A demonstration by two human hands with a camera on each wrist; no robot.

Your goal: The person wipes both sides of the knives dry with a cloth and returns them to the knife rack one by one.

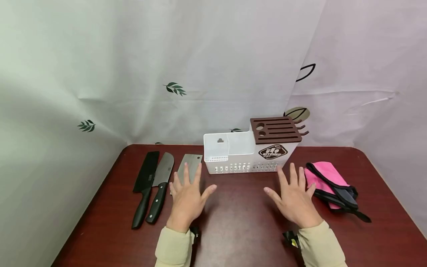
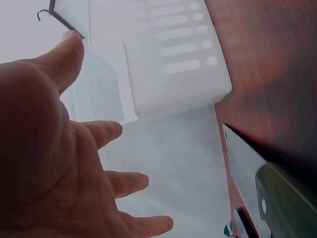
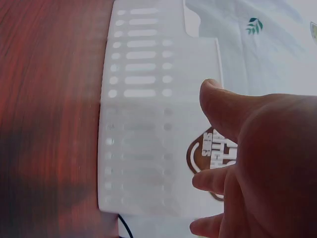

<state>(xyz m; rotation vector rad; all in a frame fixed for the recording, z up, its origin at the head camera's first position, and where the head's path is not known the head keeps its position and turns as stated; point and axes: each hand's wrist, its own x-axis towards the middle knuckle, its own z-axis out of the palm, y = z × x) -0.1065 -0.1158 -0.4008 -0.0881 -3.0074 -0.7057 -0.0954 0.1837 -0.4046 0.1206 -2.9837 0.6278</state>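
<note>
Fingers spread, my left hand (image 1: 187, 200) hovers over the table with nothing in it. It overlaps a cleaver (image 1: 191, 162), whose handle the hand hides in the head view; the left wrist view shows its dark handle (image 2: 287, 198). Left of that lie a knife with a silver blade (image 1: 164, 168) and a black-bladed knife (image 1: 146, 172), both with black handles toward me. My right hand (image 1: 295, 202), also spread and holding nothing, is in front of a white kitchen rack (image 1: 233, 167) with a brown slotted top (image 1: 276, 129). Its little finger overlaps a pink cloth item with black trim (image 1: 328, 174).
The rack stands at the table's back edge, hooks (image 1: 303, 127) jutting from its right end. A dark strap (image 1: 358, 214) trails from the pink item. Behind the reddish-brown table (image 1: 241, 222) hangs a pale curtain (image 1: 213, 66) with leaf prints.
</note>
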